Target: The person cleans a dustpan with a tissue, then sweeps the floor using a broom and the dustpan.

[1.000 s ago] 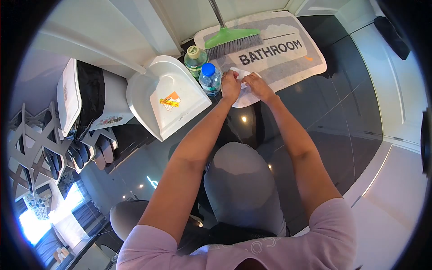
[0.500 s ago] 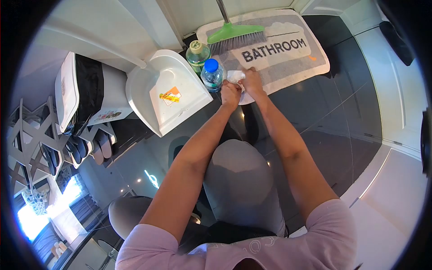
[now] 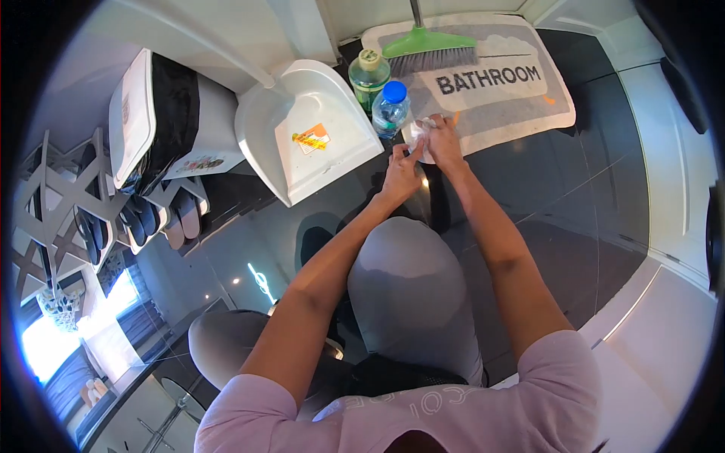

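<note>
A crumpled white scrap (image 3: 418, 131) sits at the near left end of the bath mat (image 3: 521, 124), just beside the bottle with the blue cap (image 3: 391, 112). It is small and wrinkly, with some shiny spots. The right hand (image 3: 444, 141) is on it, with the fingers bent over its right side. The left hand (image 3: 404, 177) is just below, its thumb and a finger poking up toward the scrap. I cannot tell if either hand is pinching it.

The right hand hides part of the scrap, so its whole shape is hard to see. It could be paper or thin plastic. The top of the broom (image 3: 429, 47) stick is cut off by the edge of the view.

The broom has a green head and gray bristles, and it rests on the mat, near the word BATHROOM. A green bottle (image 3: 369, 78) stands behind the blue-capped one. These two bottles stand between the scrap and the white dustpan (image 3: 337, 155). An orange and yellow wrapper (image 3: 312, 140) lies in the dustpan. Left of that is a trash bin (image 3: 214, 124) with a black bag.
</note>
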{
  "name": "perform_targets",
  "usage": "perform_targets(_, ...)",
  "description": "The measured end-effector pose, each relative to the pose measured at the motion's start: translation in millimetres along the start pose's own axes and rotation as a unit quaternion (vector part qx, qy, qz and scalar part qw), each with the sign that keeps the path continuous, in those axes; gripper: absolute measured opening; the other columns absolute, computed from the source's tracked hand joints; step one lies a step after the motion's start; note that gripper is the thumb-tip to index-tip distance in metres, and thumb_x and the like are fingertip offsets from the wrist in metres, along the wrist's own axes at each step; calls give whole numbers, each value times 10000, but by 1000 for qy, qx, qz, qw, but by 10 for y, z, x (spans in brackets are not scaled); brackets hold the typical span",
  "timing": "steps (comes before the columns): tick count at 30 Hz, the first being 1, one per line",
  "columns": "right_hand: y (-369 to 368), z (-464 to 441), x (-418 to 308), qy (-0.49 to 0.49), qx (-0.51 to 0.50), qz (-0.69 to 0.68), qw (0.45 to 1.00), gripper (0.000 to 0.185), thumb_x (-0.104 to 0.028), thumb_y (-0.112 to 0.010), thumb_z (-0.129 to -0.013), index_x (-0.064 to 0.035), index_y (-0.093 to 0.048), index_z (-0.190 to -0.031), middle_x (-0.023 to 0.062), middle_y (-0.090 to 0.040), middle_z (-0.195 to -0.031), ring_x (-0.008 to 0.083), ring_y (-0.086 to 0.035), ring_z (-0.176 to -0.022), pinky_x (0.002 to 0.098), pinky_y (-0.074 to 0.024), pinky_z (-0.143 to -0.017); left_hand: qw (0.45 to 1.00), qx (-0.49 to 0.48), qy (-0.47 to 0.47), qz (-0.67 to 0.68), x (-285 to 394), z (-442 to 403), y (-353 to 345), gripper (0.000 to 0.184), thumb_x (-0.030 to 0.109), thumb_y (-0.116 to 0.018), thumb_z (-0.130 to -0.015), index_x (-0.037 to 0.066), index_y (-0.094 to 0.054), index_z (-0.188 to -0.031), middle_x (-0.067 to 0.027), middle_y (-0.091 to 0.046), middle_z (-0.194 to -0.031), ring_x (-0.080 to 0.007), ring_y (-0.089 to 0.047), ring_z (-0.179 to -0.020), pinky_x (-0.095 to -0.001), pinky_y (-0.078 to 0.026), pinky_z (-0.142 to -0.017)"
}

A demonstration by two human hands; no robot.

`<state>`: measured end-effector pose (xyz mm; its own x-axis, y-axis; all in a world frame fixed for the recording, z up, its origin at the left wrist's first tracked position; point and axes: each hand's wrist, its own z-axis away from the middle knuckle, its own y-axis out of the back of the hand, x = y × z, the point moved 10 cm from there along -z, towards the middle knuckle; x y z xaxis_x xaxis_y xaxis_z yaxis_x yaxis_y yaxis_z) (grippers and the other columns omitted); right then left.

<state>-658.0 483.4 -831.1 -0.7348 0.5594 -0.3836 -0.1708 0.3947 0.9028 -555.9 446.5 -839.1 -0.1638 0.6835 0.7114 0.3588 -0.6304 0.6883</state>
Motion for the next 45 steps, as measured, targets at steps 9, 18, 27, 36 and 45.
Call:
perform_targets(9,52,514,681,-270,185,-344,880,191,4,-625,-753,-11,-657,-941,77,-665,-900,160,-621,-796,247,-475,-712,964,109,177,166,-649,262,1002,137,96,-612,-772,-23,-649,-826,-189,-630,-784,-278,-628,-642,-347,-500,-628)
perform_targets(18,12,258,-1389,37,84,-198,976,248,6,-623,-700,-50,-657,-939,85,-614,-1000,256,-577,-924,315,-472,-801,813,443,237,-295,-1018,1142,2491,177,144,-682,-738,-10,-637,-814,-131,-599,-757,-202,-582,-616,-351,-460,-575)
perform_targets(27,-1104,219,-2364,130,30,-120,984,218,-56,-544,-718,-64,-656,-905,65,-567,-989,245,-510,-982,331,-456,-817,894,272,352,-49,-1924,1267,2414,192,142,-712,-694,-35,-638,-699,-168,-554,-547,-190,-492,-435,-332,-398,-483)
perform_targets(36,-927,-852,-2109,13,173,-206,963,148,-8,-542,-725,-34,-658,-813,124,-617,-924,298,-552,-902,387,-444,-804,903,283,320,-33,-1892,1249,2445,149,105,-700,-676,-27,-636,-700,-180,-540,-555,-239,-492,-434,-339,-395,-485)
perform_targets(45,-1401,-666,-2799,200,-40,-239,949,236,-21,-508,-768,-29,-596,-986,127,-522,-1091,309,-491,-1059,374,-423,-888,909,269,314,-51,-1919,1214,2441,124,96,-700,-664,-15,-647,-686,-181,-539,-540,-249,-507,-440,-349,-383,-470)
